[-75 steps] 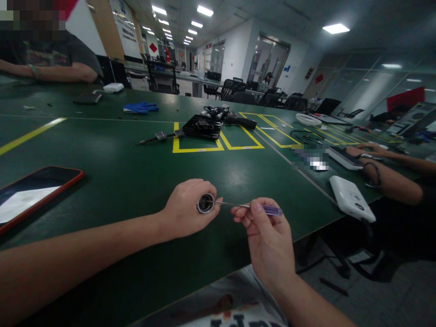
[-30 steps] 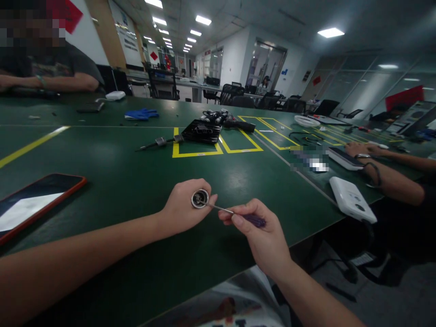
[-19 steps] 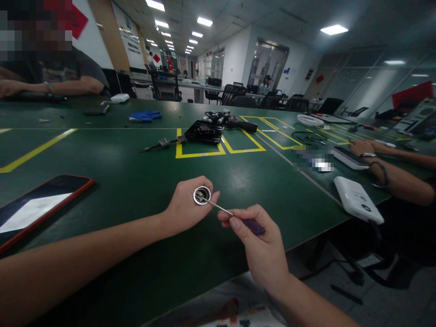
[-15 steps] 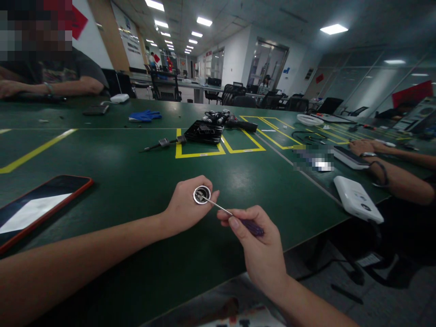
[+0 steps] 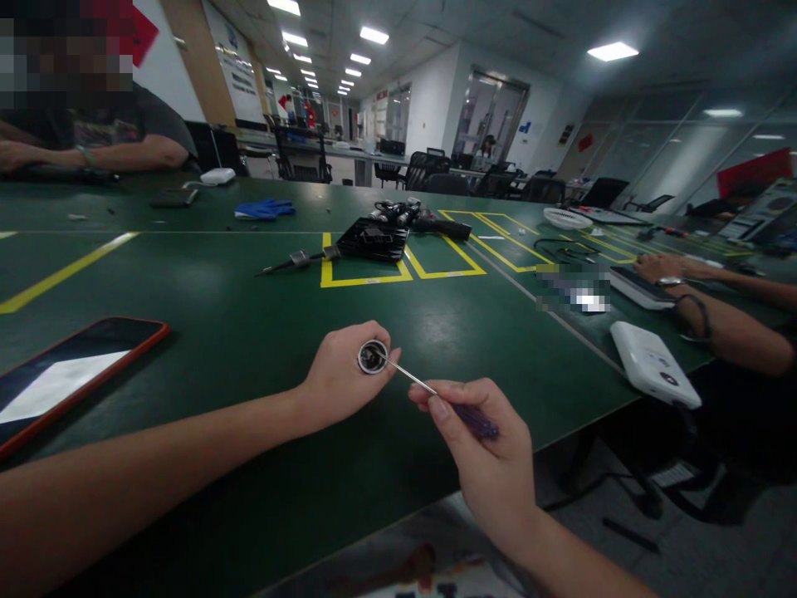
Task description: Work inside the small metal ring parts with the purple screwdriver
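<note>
My left hand (image 5: pixel 339 374) is wrapped round a small cylinder (image 5: pixel 373 357), its open end facing me. A pale ring rims that end and the inside is dark; the rest of the cylinder is hidden in my fist. Between thumb and fingers, my right hand (image 5: pixel 489 448) grips a screwdriver (image 5: pixel 476 421) with a purple handle. Its thin metal shaft slants up and left, and the tip reaches the cylinder's rim. Whether the tip touches anything inside I cannot tell.
A phone (image 5: pixel 75 365) with an orange case lies at left. Farther back are a blue glove (image 5: pixel 265 209) and a black bag with dark parts (image 5: pixel 374 238). A white device (image 5: pixel 655 363) lies right, near a co-worker's arm (image 5: pixel 735 328). Another person sits at far left.
My right hand has moved slightly right and down, drawing the screwdriver partway back from the middle of the cylinder's opening. My left hand has barely shifted.
</note>
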Available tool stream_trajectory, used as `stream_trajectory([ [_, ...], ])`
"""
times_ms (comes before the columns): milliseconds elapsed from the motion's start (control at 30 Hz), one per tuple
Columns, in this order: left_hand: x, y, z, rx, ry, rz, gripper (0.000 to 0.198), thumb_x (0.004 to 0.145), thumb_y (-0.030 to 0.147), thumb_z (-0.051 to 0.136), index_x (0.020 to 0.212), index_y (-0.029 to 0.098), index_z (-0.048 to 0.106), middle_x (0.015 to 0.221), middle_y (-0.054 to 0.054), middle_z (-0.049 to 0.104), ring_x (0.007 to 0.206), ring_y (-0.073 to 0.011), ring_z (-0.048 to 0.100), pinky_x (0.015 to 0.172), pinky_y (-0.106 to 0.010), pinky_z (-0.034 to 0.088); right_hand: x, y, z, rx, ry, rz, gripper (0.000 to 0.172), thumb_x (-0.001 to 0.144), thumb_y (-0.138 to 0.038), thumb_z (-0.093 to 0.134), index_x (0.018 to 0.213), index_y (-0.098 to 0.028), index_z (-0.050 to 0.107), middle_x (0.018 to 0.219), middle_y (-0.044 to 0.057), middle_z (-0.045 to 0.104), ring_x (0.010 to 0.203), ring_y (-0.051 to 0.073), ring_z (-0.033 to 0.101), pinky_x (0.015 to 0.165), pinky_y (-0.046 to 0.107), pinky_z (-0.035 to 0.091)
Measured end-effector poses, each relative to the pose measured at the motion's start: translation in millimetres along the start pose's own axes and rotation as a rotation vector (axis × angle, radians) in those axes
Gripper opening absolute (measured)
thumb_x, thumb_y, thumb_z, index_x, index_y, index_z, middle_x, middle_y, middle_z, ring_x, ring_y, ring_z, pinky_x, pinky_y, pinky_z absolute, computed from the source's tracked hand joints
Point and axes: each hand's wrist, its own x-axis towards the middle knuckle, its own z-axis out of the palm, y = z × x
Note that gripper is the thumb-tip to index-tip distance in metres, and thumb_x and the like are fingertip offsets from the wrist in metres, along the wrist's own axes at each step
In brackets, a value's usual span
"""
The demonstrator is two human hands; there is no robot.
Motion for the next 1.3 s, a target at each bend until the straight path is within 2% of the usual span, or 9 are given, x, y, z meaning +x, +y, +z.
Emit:
stream_trajectory([
  [200,0.5,-2.0,-1.4,-0.004,-0.057,0.016,0.015,0.075,0.025,0.057,0.065,0.015,0.052,0.062,0.002,0.056,0.055,-0.009,0.052,0.05,-0.02,0.039,10.3,-15.4,-11.3,-0.193,-0.102,-0.08,0.006,0.077,-0.016,0.061,0.08,-0.021,0.059,0.072,0.001,0.069,0.068,0.014,0.066,0.061,0.026,0.051],
  [300,1.8,-5.6,-3.4,-0.028,-0.08,0.022,0.017,0.076,0.028,0.057,0.066,0.015,0.052,0.062,0.002,0.056,0.055,-0.0089,0.052,0.049,-0.019,0.039,28.9,-28.7,-14.9,-0.222,-0.149,-0.097,0.006,0.076,-0.018,0.063,0.073,-0.02,0.057,0.059,-0.002,0.064,0.054,0.011,0.061,0.05,0.023,0.046],
  [400,3.6,-10.7,-5.5,-0.033,-0.091,0.031,0.019,0.077,0.031,0.056,0.066,0.015,0.053,0.062,0.002,0.057,0.055,-0.0091,0.052,0.049,-0.019,0.039,54.6,-43.4,-13.9,-0.249,-0.208,-0.139,0.007,0.074,-0.02,0.065,0.071,-0.02,0.059,0.058,-0.004,0.062,0.047,0.008,0.053,0.045,0.021,0.04],
  [567,7.7,-24.0,-8.0,-0.048,-0.063,0.054,0.017,0.077,0.029,0.055,0.068,0.015,0.053,0.062,0.002,0.056,0.053,-0.0087,0.051,0.049,-0.02,0.039,106.3,-56.0,3.0,-0.211,-0.513,-0.141,0.008,0.07,-0.019,0.067,0.064,-0.017,0.062,0.056,-0.004,0.059,0.048,0.007,0.05,0.045,0.019,0.037],
  [633,10.6,-31.2,-9.8,-0.022,-0.039,0.04,0.016,0.077,0.028,0.056,0.068,0.015,0.052,0.062,0.002,0.055,0.053,-0.0087,0.051,0.05,-0.02,0.04,127.5,-50.5,12.5,-0.089,-0.596,-0.055,0.011,0.071,-0.022,0.066,0.063,-0.017,0.06,0.052,-0.005,0.057,0.044,0.005,0.047,0.043,0.018,0.033],
  [767,18.9,-45.5,-14.9,0.065,-0.035,-0.035,0.017,0.075,0.027,0.057,0.065,0.015,0.052,0.063,0.002,0.056,0.055,-0.0091,0.052,0.05,-0.02,0.041,160.3,-17.8,24.9,0.286,-0.584,0.204,0.017,0.071,-0.029,0.065,0.062,-0.019,0.053,0.045,-0.008,0.049,0.039,0.004,0.04,0.04,0.018,0.025],
  [933,24.7,-55.1,-19.0,0.014,-0.043,-0.15,0.013,0.075,0.025,0.058,0.068,0.016,0.053,0.064,0.003,0.058,0.055,-0.009,0.053,0.05,-0.02,0.042,172.1,27.8,23.4,0.495,-0.606,0.516,0.017,0.071,-0.027,0.064,0.063,-0.019,0.051,0.044,-0.008,0.047,0.039,0.004,0.034,0.042,0.019,0.023],
  [1167,24.1,-56.8,-20.0,-0.053,-0.033,-0.177,0.011,0.075,0.023,0.058,0.068,0.015,0.053,0.065,0.002,0.058,0.058,-0.0099,0.054,0.053,-0.021,0.043,170.5,36.5,18.2,0.529,-0.605,0.558,0.011,0.07,-0.026,0.062,0.068,-0.02,0.053,0.046,-0.007,0.045,0.042,0.006,0.034,0.046,0.021,0.023],
  [1300,24.0,-58.7,-22.7,-0.075,-0.048,-0.113,0.013,0.074,0.022,0.058,0.066,0.015,0.052,0.065,0.001,0.057,0.057,-0.0097,0.053,0.052,-0.021,0.043,173.7,33.0,16.8,0.511,-0.581,0.543,0.009,0.067,-0.023,0.064,0.071,-0.021,0.057,0.05,-0.006,0.048,0.045,0.006,0.036,0.047,0.022,0.024],
])
